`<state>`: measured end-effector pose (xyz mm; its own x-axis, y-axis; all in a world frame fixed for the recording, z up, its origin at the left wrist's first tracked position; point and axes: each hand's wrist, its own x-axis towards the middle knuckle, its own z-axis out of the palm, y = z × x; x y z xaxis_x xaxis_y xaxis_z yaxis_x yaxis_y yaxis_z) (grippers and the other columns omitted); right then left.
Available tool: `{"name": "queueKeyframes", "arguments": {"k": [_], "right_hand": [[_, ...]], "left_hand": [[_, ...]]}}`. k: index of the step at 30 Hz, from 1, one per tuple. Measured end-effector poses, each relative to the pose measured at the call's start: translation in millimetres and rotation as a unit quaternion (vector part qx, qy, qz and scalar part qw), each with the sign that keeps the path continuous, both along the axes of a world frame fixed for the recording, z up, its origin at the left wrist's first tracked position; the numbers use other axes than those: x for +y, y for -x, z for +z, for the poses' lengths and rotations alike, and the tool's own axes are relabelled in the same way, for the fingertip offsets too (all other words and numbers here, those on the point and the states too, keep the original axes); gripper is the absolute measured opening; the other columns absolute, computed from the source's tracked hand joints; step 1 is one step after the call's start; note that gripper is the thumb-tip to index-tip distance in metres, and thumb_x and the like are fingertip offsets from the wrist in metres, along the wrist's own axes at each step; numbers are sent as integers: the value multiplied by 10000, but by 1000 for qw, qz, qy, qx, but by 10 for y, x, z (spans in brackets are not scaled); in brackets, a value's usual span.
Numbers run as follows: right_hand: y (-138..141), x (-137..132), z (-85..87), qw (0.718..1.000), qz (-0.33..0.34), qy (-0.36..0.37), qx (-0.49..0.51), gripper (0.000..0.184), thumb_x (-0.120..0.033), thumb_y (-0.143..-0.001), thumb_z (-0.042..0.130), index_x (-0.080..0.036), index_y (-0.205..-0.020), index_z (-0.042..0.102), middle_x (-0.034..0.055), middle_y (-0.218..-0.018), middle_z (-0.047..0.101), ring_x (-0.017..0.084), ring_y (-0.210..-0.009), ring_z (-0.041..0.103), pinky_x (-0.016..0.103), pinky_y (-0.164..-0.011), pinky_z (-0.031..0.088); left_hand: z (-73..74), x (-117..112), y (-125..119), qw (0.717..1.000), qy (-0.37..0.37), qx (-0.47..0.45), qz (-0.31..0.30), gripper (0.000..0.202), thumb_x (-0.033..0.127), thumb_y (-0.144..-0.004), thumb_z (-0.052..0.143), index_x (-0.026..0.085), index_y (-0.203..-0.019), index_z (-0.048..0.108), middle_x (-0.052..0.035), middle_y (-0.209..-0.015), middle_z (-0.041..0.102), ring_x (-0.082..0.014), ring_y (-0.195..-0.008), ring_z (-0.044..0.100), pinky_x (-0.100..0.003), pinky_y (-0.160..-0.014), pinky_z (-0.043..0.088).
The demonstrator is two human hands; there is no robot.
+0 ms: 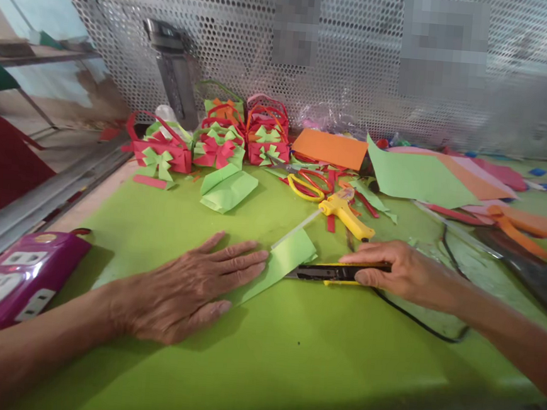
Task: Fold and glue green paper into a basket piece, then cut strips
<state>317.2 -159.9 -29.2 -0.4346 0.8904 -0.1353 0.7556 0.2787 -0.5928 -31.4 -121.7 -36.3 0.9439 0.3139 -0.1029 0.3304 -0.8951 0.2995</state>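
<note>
My left hand (194, 284) lies flat, fingers stretched, pressing a folded piece of light green paper (284, 259) onto the table. Closed around a yellow and black utility knife (329, 272) is my right hand (398, 275). The knife's blade end points left and meets the right side of the paper; the blade itself is partly hidden there. Just above the paper rests a yellow hot glue gun (346, 214), a clear glue stick running from it to the paper's upper edge. Another folded green paper piece (229, 187) sits beyond my left hand.
Small red and green paper baskets with bows (164, 155) line the back, beside a grey bottle (174, 74). Yellow-handled scissors (306, 187) lie among paper scraps. Orange sheets (330, 148) and green sheets (422, 175) are stacked behind. A purple power strip (21, 277) occupies the left edge; a black cord (416, 314) curls at right.
</note>
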Motion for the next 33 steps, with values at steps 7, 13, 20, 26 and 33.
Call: {"name": "queueKeyframes", "arguments": {"k": [7, 13, 20, 26, 33], "right_hand": [[-20, -1, 10, 1000, 1, 14, -17, 389, -472, -811, 541, -238, -1092, 674, 37, -817, 650, 159, -667, 568, 258, -604, 408], [-47, -20, -11, 1000, -2, 24, -14, 366, -458, -811, 547, -261, -1091, 674, 34, -807, 680, 235, -852, 607, 298, -704, 445], [20, -1, 26, 999, 0, 29, -24, 374, -474, -808, 542, -267, -1091, 673, 30, -859, 679, 181, -718, 603, 260, -623, 435], [76, 10, 87, 999, 7, 44, -27, 375, -479, -803, 546, -267, -1083, 678, 27, -863, 669, 175, -717, 588, 241, -602, 421], [40, 40, 87, 996, 16, 80, -26, 393, -479, -801, 543, -253, -1094, 674, 13, -793, 651, 130, -593, 511, 213, -494, 328]], "left_hand": [[9, -3, -6, 1000, -13, 17, -11, 627, 348, -933, 323, 250, -1450, -17, -19, -1523, 56, -225, -1395, 48, -471, -1113, -71], [-10, -7, 7, 1000, -20, 9, -10, 623, 340, -929, 321, 241, -1452, -3, -14, -1523, 67, -231, -1393, 53, -467, -1111, -87], [-7, -7, 8, 1000, -2, -9, -6, 622, 337, -928, 326, 258, -1451, 0, -18, -1521, 87, -242, -1389, 80, -479, -1110, -79], [-4, -15, -3, 1000, 0, -14, 1, 605, 330, -929, 320, 255, -1452, 25, -15, -1520, 96, -235, -1389, 73, -476, -1112, -79], [0, -13, -3, 1000, 14, -15, 3, 615, 329, -925, 328, 300, -1447, 4, 12, -1517, 99, -237, -1387, 80, -485, -1114, -66]]}}
